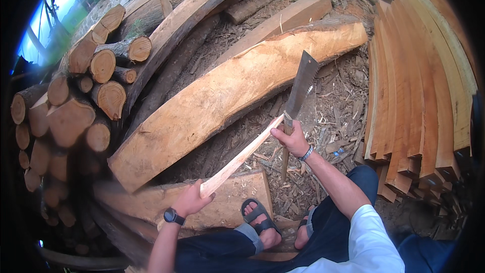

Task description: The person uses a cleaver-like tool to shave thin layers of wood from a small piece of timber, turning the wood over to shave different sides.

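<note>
My left hand (191, 199) is closed around the thicker lower end of a pale, peeled wooden stick (241, 157). The stick slants up to the right, and its thin end meets the base of the blade beside my right hand. In my right hand (295, 141) is a machete (301, 83) with a dark, broad blade and teeth along its right edge. Its blade points up and away, while the end of its wooden handle shows below my fingers. Behind both hands lies a long, thick slab of wood (222, 101).
Cut logs (102, 65) are stacked on the left. Sawn planks (411, 81) lean in a row on the right. A shorter slab (242, 192) lies by my sandalled feet. Wood chips and bark (323, 136) cover the ground. A squared beam (298, 15) lies beyond the long slab.
</note>
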Demonstrator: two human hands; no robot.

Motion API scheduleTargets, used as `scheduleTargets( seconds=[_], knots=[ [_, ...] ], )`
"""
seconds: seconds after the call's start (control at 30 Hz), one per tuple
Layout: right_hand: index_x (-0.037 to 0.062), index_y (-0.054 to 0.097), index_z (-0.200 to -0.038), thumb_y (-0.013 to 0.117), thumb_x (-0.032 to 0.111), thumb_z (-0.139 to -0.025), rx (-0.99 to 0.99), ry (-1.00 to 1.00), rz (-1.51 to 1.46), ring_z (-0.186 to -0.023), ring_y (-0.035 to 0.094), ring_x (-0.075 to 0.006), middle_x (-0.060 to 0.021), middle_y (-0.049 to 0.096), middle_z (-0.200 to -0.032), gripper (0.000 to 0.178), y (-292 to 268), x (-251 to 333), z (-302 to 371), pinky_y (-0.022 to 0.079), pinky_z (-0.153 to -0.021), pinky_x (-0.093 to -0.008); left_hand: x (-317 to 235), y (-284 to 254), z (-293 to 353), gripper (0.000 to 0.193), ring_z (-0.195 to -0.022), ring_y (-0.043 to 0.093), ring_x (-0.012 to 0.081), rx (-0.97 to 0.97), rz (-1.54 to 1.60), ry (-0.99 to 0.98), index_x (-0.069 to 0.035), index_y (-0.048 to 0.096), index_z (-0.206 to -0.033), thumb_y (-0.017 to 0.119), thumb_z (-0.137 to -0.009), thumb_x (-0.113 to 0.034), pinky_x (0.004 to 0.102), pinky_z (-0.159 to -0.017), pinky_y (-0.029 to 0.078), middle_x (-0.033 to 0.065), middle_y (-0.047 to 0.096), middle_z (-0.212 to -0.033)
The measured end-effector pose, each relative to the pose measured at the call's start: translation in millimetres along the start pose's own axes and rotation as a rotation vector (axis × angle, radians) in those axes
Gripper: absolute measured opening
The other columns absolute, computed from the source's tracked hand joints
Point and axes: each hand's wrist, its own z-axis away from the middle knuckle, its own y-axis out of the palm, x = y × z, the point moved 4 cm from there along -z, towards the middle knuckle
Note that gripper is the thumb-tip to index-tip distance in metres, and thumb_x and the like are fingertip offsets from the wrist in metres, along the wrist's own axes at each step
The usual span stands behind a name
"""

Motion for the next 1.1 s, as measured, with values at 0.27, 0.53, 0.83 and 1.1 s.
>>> scheduleTargets(
  seconds=[0.27, 0.53, 0.83, 1.1],
  knots=[
    [0.0058, 0.06, -0.071, 0.067, 0.033, -0.092, -0.026, 0.011, -0.077, -0.05, 0.042, -0.0032, 0.0069, 0.048, -0.055, 0.035, -5.3, -7.9, -3.0, 0.03, -0.044, -0.0239, -5.1, -2.0, -1.0, 0.054, -0.078, 0.064, 0.0467, -0.096, 0.007, 0.036, 0.003, 0.052, -0.096, 0.068, -0.08, -0.046, 0.0509, -0.069, 0.051, 0.0286, 0.065, -0.078],
    [0.0044, 0.065, -0.078, 0.065, 0.032, -0.093, -0.043, 0.055, -0.131, -0.05, 0.041, -0.002, 0.0072, 0.049, -0.057, 0.032, -13.8, -9.2, -4.2, 0.03, -0.044, -0.0232, 5.2, 8.3, -4.3, 0.059, -0.087, 0.065, 0.0435, 0.065, 0.032, 0.033, 0.004, 0.055, -0.11, 0.066, -0.081, -0.047, 0.0483, -0.077, 0.051, 0.0291, 0.066, -0.088],
    [0.0035, 0.07, -0.089, 0.072, 0.028, -0.087, -0.014, -0.041, 0.042, -0.055, 0.043, -0.0012, 0.0068, 0.053, -0.062, 0.025, -11.2, 1.9, -5.3, 0.031, -0.049, -0.0213, 24.0, 21.4, -7.1, 0.045, -0.076, 0.064, 0.0357, 0.266, 0.197, -0.034, 0.006, 0.061, -0.101, 0.065, -0.076, -0.032, 0.0428, -0.069, 0.049, 0.0229, 0.065, -0.081],
    [0.0037, 0.069, -0.091, 0.074, 0.026, -0.085, 0.064, -0.069, 0.019, -0.053, 0.037, -0.001, 0.0103, 0.044, -0.057, 0.023, -11.7, -1.1, -6.7, 0.027, -0.049, -0.0217, 42.1, 36.0, -6.3, 0.029, -0.055, 0.055, 0.0161, 0.338, 0.484, -0.072, 0.001, 0.057, -0.081, 0.064, -0.074, -0.027, 0.0322, -0.05, 0.041, 0.0071, 0.057, -0.064]
  ],
)
